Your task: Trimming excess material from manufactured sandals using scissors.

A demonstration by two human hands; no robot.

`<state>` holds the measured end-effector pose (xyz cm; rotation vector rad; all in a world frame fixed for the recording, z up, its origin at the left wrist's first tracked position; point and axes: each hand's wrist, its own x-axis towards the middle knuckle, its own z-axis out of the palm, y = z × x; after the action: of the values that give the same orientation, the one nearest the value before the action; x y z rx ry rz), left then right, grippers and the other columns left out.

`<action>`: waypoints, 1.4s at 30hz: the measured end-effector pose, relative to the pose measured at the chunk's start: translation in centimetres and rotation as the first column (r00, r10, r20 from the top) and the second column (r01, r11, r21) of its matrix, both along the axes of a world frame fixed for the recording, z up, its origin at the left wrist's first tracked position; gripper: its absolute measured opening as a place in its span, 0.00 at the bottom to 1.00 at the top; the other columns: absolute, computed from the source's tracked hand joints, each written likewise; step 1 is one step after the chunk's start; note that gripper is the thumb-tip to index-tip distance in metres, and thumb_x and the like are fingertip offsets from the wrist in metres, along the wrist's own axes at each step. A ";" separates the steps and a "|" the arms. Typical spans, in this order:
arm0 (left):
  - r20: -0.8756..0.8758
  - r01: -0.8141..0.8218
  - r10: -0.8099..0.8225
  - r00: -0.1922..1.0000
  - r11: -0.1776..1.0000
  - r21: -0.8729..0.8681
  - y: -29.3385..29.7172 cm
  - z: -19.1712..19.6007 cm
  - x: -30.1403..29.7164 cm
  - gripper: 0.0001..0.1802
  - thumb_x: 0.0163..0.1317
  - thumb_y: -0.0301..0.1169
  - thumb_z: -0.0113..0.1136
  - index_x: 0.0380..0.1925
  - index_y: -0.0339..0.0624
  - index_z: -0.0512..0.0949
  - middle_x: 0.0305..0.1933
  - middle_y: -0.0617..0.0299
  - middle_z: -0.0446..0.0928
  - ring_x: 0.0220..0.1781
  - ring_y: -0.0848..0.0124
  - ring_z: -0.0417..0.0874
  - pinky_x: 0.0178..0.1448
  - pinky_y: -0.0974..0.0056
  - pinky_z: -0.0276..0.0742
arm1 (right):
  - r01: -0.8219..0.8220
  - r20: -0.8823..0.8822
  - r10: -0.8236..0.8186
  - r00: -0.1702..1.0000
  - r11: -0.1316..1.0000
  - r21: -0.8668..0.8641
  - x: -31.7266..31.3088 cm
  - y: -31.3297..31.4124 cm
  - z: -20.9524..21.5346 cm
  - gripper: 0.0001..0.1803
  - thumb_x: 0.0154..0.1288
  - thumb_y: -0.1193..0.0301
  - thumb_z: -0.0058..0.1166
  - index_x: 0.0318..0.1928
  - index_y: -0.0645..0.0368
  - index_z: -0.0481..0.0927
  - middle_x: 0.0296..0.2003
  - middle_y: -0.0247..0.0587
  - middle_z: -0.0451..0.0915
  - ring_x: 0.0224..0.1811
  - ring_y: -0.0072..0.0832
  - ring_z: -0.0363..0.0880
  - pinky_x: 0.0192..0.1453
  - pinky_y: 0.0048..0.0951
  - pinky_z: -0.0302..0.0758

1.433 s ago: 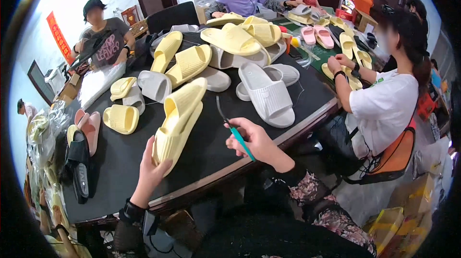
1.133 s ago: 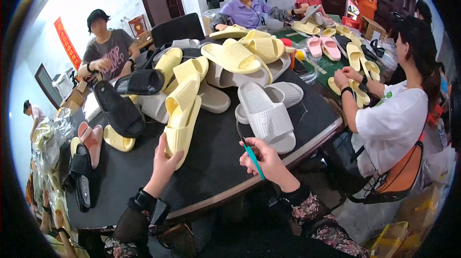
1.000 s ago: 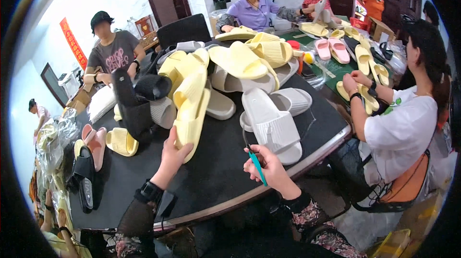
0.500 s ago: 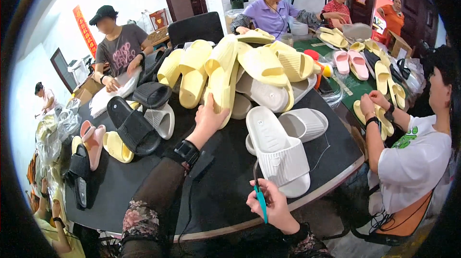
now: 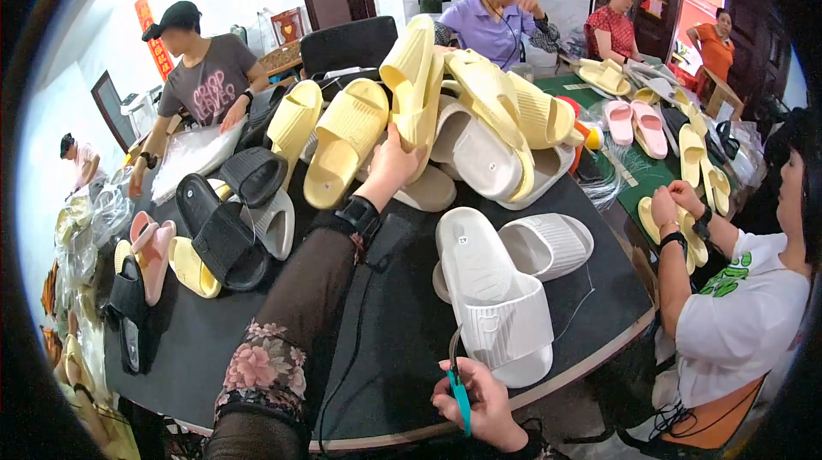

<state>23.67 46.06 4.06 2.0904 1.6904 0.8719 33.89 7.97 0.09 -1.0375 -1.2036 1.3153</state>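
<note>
Two hands at work. Left hand (image 5: 396, 167), arm stretched far across the dark worktop (image 5: 205, 349), grip clamped on a pale yellow slide sandal (image 5: 414, 83) held up on end, long axis near vertical, above the heaped pile. Right hand (image 5: 481, 402), near edge, fingers closed on teal-handled snips (image 5: 458, 383), blades pointing away toward a white sandal (image 5: 497, 306). Blade tips hard to make out; the yellow sandal's lower end is hidden by fingers.

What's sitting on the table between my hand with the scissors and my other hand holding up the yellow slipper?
In the head view, white slippers lie on the dark table between the right hand with the scissors and the left hand gripping the yellow slipper.
</note>
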 end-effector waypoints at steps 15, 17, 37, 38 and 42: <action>0.007 -0.055 0.054 0.998 0.998 0.040 1.5 -1.3 0.5 0.53 0.55 0.50 0.59 0.69 0.35 0.40 0.52 0.32 0.72 0.60 0.43 0.70 0.62 0.51 0.67 | 0.032 0.047 -0.035 0.998 0.997 0.067 -0.3 0.2 -0.1 0.26 0.57 0.80 0.60 0.56 0.62 0.66 0.32 0.41 0.78 0.33 0.22 0.77 0.36 0.23 0.75; 0.055 -0.016 0.013 0.998 0.998 0.065 1.0 -1.4 0.1 0.52 0.55 0.49 0.59 0.68 0.33 0.41 0.52 0.32 0.72 0.59 0.43 0.71 0.61 0.51 0.67 | 0.031 0.034 -0.033 0.999 0.998 0.050 -0.3 0.2 0.0 0.26 0.58 0.78 0.60 0.56 0.62 0.66 0.32 0.40 0.78 0.32 0.21 0.77 0.35 0.22 0.74; -0.413 0.262 -0.173 0.894 0.951 0.168 -14.9 5.1 -13.2 0.24 0.54 0.37 0.58 0.48 0.33 0.72 0.46 0.40 0.74 0.52 0.45 0.73 0.57 0.51 0.69 | 0.150 -0.105 -0.150 0.983 0.989 -0.001 -1.5 0.1 0.5 0.23 0.61 0.75 0.55 0.56 0.65 0.65 0.27 0.39 0.75 0.23 0.18 0.74 0.24 0.17 0.73; -0.370 0.291 -0.174 0.912 0.913 0.287 -15.5 4.9 -15.4 0.20 0.54 0.37 0.60 0.42 0.34 0.73 0.43 0.41 0.75 0.48 0.45 0.75 0.53 0.48 0.71 | 0.172 -0.114 -0.172 0.978 0.985 -0.010 -1.6 0.1 0.5 0.23 0.61 0.75 0.56 0.55 0.65 0.65 0.27 0.38 0.75 0.22 0.18 0.73 0.23 0.17 0.73; -0.332 0.037 0.171 0.928 0.842 0.538 -16.5 5.0 -24.6 0.23 0.53 0.38 0.60 0.46 0.35 0.73 0.48 0.43 0.74 0.51 0.45 0.74 0.55 0.49 0.70 | 0.209 -0.094 -0.207 0.974 0.978 0.013 -1.7 0.2 0.4 0.24 0.59 0.74 0.56 0.54 0.66 0.65 0.26 0.38 0.75 0.21 0.18 0.73 0.21 0.17 0.71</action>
<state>-0.89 29.55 9.06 2.7261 1.8715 1.1386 32.17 8.13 0.45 -1.0455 -1.0100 1.1707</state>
